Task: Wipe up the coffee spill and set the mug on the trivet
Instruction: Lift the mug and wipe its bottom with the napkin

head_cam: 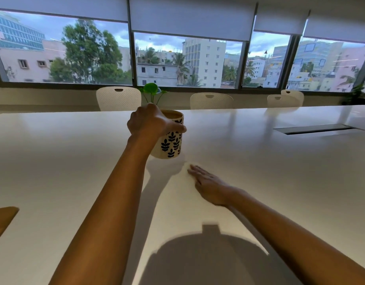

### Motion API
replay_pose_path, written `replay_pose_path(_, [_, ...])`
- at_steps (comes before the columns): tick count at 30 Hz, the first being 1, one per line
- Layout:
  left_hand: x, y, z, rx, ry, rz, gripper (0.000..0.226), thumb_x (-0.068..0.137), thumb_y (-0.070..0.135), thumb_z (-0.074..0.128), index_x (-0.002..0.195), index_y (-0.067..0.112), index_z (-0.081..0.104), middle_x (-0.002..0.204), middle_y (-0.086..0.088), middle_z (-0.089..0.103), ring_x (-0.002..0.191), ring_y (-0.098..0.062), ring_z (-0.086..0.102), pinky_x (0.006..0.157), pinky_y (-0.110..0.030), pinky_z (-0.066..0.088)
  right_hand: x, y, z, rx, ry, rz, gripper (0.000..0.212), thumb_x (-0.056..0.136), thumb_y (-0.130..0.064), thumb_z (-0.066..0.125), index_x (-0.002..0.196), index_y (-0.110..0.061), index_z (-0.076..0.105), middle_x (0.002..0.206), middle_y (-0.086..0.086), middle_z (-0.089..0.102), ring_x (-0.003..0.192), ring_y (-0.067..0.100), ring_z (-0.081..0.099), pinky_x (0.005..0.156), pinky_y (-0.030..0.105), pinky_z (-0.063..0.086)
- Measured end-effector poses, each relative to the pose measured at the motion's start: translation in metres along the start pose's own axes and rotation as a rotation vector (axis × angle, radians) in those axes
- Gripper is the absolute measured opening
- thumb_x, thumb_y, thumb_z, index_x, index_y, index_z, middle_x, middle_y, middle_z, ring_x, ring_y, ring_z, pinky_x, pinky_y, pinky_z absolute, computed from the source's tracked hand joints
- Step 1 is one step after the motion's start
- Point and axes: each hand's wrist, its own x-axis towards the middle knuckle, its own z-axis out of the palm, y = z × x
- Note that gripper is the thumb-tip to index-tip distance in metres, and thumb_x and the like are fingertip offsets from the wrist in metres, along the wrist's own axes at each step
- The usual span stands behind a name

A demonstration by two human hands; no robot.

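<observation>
The left hand (150, 124) was curled round the upper wall of the leaf-patterned mug (171, 142), holding it upright, which was sensible since the coffee (173, 114) stood near the rim. It was at mid-worktop (280, 182), though whether lifted or resting I could not tell. Just beside its base the right hand (208, 182) lay flat, fingers straight and together, pressed down as if for wiping; any cloth beneath was too pale to make out. A wooden slab (2, 219) — likely the trivet — sat well apart at the left edge.
</observation>
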Motion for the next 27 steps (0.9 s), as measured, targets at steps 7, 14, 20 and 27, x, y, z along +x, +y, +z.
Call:
replay_pose_path(7, [-0.001,0.002,-0.004,0.002,-0.016,0.028,0.079,0.063,0.061,0.074,0.116,0.004,0.059,0.117,-0.015,0.064,0.112,-0.033,0.058,0.079,-0.034,0.043,-0.058,-0.016,-0.001,0.104,-0.162,-0.432,0.051,0.101,-0.022,0.031,0.149,-0.029,0.018,0.158,-0.017,0.007,0.143,-0.010,-0.001,0.115,0.009,-0.002])
replay_pose_path(14, [0.000,-0.001,-0.009,-0.007,-0.007,0.018,0.080,0.062,0.062,0.074,0.115,0.004,0.059,0.113,-0.014,0.065,0.108,-0.033,0.060,0.075,-0.033,0.042,-0.039,0.066,-0.016,0.036,0.022,0.000,0.049,0.100,-0.012,0.032,0.149,-0.016,0.023,0.159,-0.001,0.011,0.147,0.008,0.008,0.112,0.010,-0.002])
replay_pose_path(20, [0.003,-0.011,-0.010,-0.009,0.009,0.005,0.081,0.062,0.061,0.075,0.118,0.005,0.057,0.116,-0.015,0.064,0.110,-0.034,0.059,0.076,-0.033,0.041,0.042,0.070,-0.005,0.013,0.100,0.328,0.050,0.100,-0.014,0.023,0.150,-0.008,0.017,0.161,0.008,0.003,0.148,0.016,0.002,0.118,0.024,0.001])
replay_pose_path(27, [0.003,-0.020,-0.010,0.015,0.017,-0.019,0.086,0.061,0.060,0.076,0.123,0.005,0.054,0.120,-0.016,0.062,0.113,-0.035,0.057,0.084,-0.036,0.046,0.102,-0.001,0.011,0.035,0.015,0.194,0.050,0.102,-0.014,0.019,0.151,-0.007,0.012,0.160,0.009,0.000,0.148,0.018,-0.001,0.118,0.025,-0.002])
